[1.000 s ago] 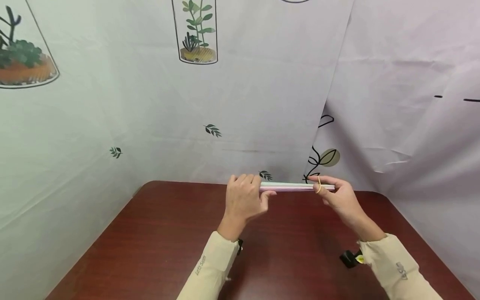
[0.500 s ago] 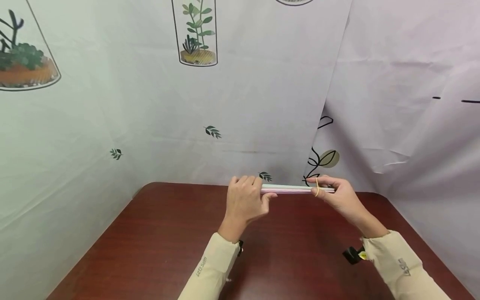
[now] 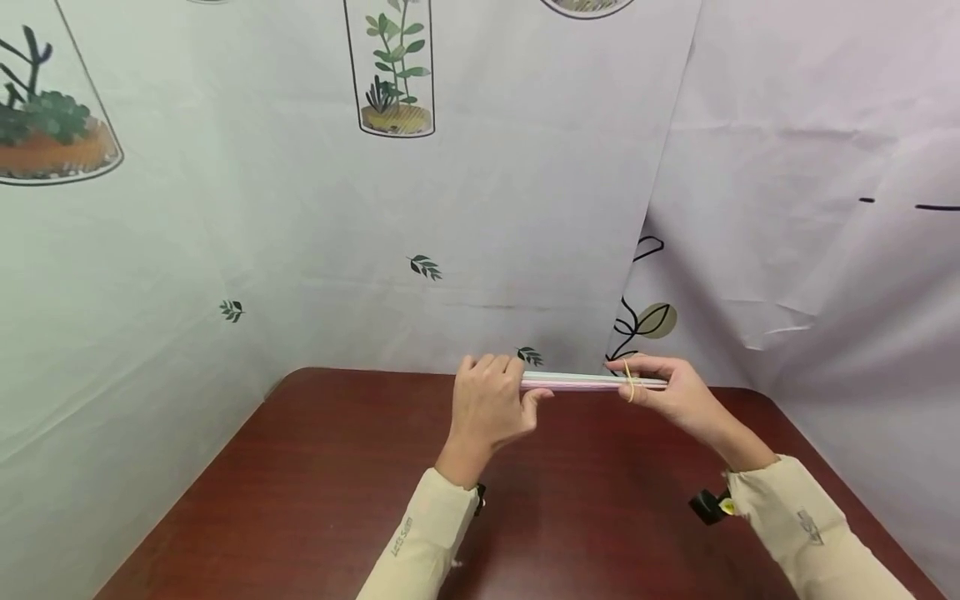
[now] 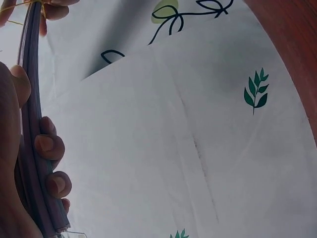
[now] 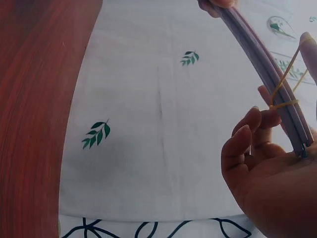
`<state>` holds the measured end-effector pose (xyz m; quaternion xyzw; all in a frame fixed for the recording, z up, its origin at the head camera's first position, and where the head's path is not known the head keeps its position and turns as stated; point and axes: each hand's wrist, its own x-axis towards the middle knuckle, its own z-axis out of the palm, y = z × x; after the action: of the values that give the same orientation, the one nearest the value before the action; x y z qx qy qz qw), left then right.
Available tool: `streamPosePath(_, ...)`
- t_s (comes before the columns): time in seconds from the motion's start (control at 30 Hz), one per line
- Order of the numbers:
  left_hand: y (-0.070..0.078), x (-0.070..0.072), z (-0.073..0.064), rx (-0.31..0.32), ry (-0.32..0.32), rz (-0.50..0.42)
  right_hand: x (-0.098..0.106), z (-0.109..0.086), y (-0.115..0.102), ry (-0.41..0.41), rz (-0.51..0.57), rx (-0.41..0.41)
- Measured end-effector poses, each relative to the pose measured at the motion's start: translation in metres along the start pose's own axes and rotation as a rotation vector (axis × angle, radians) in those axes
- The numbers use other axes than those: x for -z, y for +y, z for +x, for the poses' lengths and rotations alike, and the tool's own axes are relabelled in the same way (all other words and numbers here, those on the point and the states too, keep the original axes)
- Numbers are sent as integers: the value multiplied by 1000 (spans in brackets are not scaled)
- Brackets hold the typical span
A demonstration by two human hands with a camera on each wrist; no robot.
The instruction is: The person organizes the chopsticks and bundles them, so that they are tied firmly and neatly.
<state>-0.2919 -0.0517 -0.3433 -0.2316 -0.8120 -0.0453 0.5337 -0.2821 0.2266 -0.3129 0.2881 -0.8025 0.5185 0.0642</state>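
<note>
A slim bundle of pale straw-like sticks [image 3: 573,382], white, greenish and pink, is held level above the table. My left hand [image 3: 487,400] grips its left end, fingers curled round it; in the left wrist view the fingertips [image 4: 58,184] wrap the bundle [image 4: 34,148]. My right hand [image 3: 678,396] is at the other end with a yellow rubber band [image 3: 628,382]. The right wrist view shows the band [image 5: 285,104] looped round the bundle and stretched out to a raised digit [image 5: 309,54]. Near the palm lies the bundle's end [image 5: 301,146].
Below the hands spreads a dark red-brown table [image 3: 337,483]. A white cloth [image 3: 480,208] printed with plants hangs behind it and along the sides. Black wrist devices [image 3: 707,506] sit at the sleeve cuffs.
The right fingers and the rubber band have shifted slightly left along the bundle. My left hand has kept its grip. The whole scene sits slightly lower in the head view.
</note>
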Motion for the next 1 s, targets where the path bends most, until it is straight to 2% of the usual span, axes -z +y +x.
streamPosePath(0.17, 0, -1, 1, 7, -9, 13, -1, -1, 4, 36, -28, 80)
streamPosePath(0.47, 2, -1, -3, 32, -70, 37, -12, -7, 8, 137, -147, 249)
streamPosePath(0.7, 3, -2, -6, 40, -51, 22, -20, -13, 14, 246, -431, 451)
streamPosePath(0.77, 2, -3, -5, 39, -38, 25, -24, -14, 16, 278, -467, 502)
streamPosePath(0.87, 1, -4, -5, 42, -34, 35, -32, -12, 17, 333, -475, 613)
streamPosePath(1.0, 0, -4, -5, 62, -55, 45, -49, -10, 15, 445, -549, 910)
